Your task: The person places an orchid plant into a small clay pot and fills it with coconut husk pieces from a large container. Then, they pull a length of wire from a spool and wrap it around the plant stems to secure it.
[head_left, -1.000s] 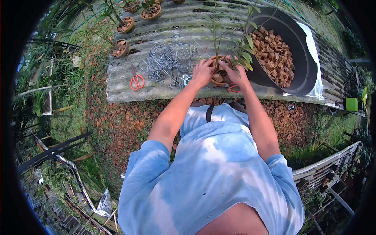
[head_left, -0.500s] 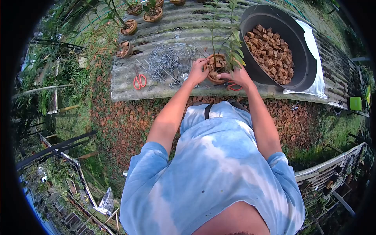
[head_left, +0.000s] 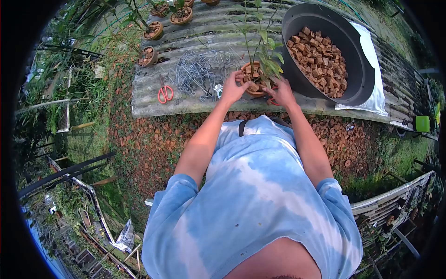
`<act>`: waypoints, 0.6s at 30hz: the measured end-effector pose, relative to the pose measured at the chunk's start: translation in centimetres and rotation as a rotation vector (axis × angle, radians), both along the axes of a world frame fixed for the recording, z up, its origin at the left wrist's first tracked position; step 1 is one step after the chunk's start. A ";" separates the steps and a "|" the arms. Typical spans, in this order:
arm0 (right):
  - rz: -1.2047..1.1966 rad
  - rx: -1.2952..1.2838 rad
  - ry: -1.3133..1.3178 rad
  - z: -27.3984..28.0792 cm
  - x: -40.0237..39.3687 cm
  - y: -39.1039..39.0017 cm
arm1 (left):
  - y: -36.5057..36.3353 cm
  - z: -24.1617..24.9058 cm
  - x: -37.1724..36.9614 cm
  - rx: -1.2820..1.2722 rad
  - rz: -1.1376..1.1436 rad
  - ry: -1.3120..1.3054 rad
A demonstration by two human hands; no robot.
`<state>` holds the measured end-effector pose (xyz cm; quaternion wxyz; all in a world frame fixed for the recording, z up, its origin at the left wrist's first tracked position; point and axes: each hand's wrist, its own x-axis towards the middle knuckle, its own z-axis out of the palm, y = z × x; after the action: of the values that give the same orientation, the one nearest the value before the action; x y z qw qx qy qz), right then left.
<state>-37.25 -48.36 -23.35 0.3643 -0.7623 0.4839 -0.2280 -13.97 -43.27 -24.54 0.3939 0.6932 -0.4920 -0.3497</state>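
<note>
A clay pot [head_left: 245, 68] filled with brown husk chunks stands close to the table's front edge, with a tall, leafy plant [head_left: 265, 49] rising from it. My left hand [head_left: 233, 88] is at the pot's left side, fingers apart, its thumb reaching over the rim toward the chunks. On the other side is my right hand [head_left: 282, 94], thumb and fingers spread beside the front right rim. Low leaves hide part of its fingers. Red-handled scissors lie partly hidden under this hand. Another pair of red-handled scissors [head_left: 165, 94] lies left of a heap of wire hangers [head_left: 200, 69].
A large dark tub [head_left: 364, 69] of husk chunks [head_left: 320, 63] stands at the right on a white sack [head_left: 378, 95]. Several potted plants line the back left of the corrugated table [head_left: 148, 104]. A green object [head_left: 422, 123] is at the far right.
The potted plant has shifted slightly left and its stems lean differently. My left hand's fingers have spread at the rim. My right hand has drawn back a little toward the pot's front right.
</note>
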 end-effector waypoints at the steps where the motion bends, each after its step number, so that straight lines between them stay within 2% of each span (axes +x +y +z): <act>1: 0.007 0.013 -0.027 -0.3 -0.1 -0.2 | 0.2 0.6 -0.5 0.037 0.038 -0.004; 4: 0.032 0.005 -0.084 -1.5 0.0 -0.9 | 0.3 0.8 -1.1 0.167 -0.056 -0.061; 13: -0.095 0.094 -0.099 -0.6 0.7 -0.8 | 0.4 0.1 -1.7 0.051 -0.061 -0.172; 18: -0.061 0.006 -0.018 -0.1 0.6 -0.9 | 0.3 -0.2 -2.1 0.139 -0.036 -0.124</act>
<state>-36.68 -49.30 -23.41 0.3638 -0.7441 0.5043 -0.2442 -16.05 -42.94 -24.72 0.3072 0.7304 -0.5022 -0.3464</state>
